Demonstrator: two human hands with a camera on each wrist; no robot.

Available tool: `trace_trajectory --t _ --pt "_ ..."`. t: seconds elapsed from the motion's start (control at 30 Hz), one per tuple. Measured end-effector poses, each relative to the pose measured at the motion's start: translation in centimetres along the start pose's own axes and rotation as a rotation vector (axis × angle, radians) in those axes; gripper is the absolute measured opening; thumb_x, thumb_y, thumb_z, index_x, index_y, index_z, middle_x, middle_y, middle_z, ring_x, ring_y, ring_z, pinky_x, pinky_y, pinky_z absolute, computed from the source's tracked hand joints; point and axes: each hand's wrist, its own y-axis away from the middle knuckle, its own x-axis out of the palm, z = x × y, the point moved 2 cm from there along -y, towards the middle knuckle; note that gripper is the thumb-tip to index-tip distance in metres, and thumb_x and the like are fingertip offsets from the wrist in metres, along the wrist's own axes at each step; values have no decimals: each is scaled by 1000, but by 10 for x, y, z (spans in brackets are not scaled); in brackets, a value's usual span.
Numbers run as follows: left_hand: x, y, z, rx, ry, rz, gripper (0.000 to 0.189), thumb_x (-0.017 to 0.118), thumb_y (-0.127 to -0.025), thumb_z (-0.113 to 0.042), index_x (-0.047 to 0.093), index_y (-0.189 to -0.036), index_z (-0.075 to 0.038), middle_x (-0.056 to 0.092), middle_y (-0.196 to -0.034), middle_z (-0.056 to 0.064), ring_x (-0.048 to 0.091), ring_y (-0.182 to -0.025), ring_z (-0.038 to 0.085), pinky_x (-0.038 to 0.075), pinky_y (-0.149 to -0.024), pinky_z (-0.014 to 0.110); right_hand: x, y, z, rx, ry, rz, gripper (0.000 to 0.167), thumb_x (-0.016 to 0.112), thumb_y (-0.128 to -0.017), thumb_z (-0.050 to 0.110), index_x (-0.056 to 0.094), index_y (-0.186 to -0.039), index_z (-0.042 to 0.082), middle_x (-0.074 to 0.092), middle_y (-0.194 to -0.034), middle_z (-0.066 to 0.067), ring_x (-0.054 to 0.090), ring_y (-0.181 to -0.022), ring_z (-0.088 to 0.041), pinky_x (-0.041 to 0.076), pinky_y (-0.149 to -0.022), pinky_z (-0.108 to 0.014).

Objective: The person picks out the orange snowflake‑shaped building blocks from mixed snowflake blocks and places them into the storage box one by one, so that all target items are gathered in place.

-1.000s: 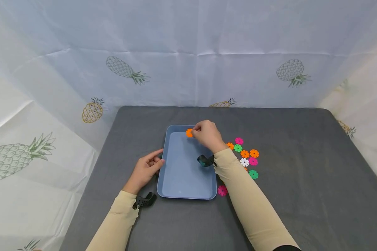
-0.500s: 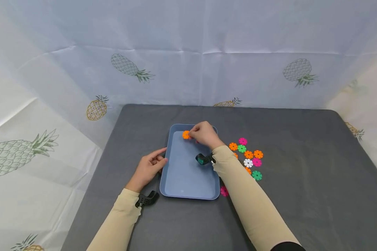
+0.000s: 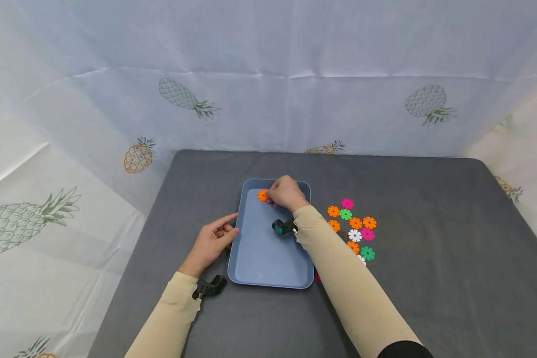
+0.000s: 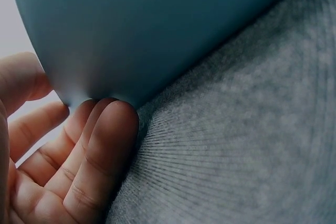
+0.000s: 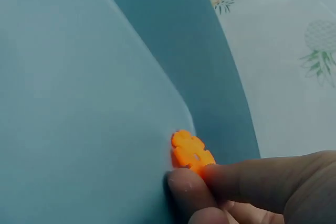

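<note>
My right hand (image 3: pixel 287 193) pinches an orange snowflake disc (image 3: pixel 262 195) between thumb and forefinger, just inside the far end of the blue tray (image 3: pixel 268 268). In the right wrist view the notched orange disc (image 5: pixel 186 148) is tilted near the corner where the tray floor meets its wall. A little pink shows under my right fingers in the head view, mostly hidden. My left hand (image 3: pixel 209 243) rests beside the tray's left side, its fingertips touching the rim. Seen from the left wrist, several fingers (image 4: pixel 113 135) touch the outside of the tray wall (image 4: pixel 136 30).
Right of the tray, several loose discs lie on the grey cloth: orange (image 3: pixel 369 222), pink (image 3: pixel 347 204), white (image 3: pixel 355 235) and green (image 3: pixel 368 253). My right sleeve (image 3: pixel 340 258) partly covers some. A pineapple-print curtain (image 3: pixel 268 99) hangs behind the table.
My right hand has moved slightly left and nearer with the orange disc, inside the tray. The view has shifted a little. My left hand stays at the tray's left side.
</note>
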Motion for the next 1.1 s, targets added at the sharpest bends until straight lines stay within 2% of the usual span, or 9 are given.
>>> trace_trajectory --t 0.27,0.37,0.6,0.73,0.9,1.1 --pt "-4 -2 -5 -9 -56 -7 48 69 -101 -9 59 -147 1 68 -90 16 61 -62 12 54 -59 28 14 -10 8 -5 24 -25 37 66 -101 22 78 -68 11 68 -60 -2 61 -56 -18 43 -55 -30" --pt "-4 -3 -4 -6 -63 9 48 68 -102 -9 58 -148 2 68 -91 16 61 -62 11 54 -60 28 17 -11 8 22 50 -46 38 67 -100 24 77 -65 14 66 -57 -1 61 -55 -18 41 -50 -30" --pt "-1 0 -3 -9 -46 -4 48 69 -101 -9 58 -147 2 67 -89 12 58 -61 11 54 -60 27 21 -10 8 38 133 -67 50 70 -97 31 58 -51 16 50 -48 1 50 -44 -17 27 -42 -27" --pt "-1 0 -2 -16 -44 -15 48 69 -101 -8 59 -147 1 66 -89 13 57 -61 10 53 -60 27 21 -11 10 49 161 -65 56 70 -99 38 52 -49 18 49 -46 2 51 -44 -15 27 -41 -27" --pt "-1 0 -1 -30 -50 -9 48 69 -102 -10 59 -148 -1 67 -91 16 58 -62 12 54 -60 27 23 -12 9 53 176 -70 59 69 -101 41 54 -50 18 51 -46 1 54 -44 -16 29 -40 -27" --pt "-1 -1 -3 -33 -68 -9 48 69 -102 -12 59 -148 -2 67 -91 15 58 -62 14 51 -59 27 22 -13 7 41 166 -82 55 69 -101 44 68 -55 15 58 -50 0 60 -50 -18 35 -42 -29"
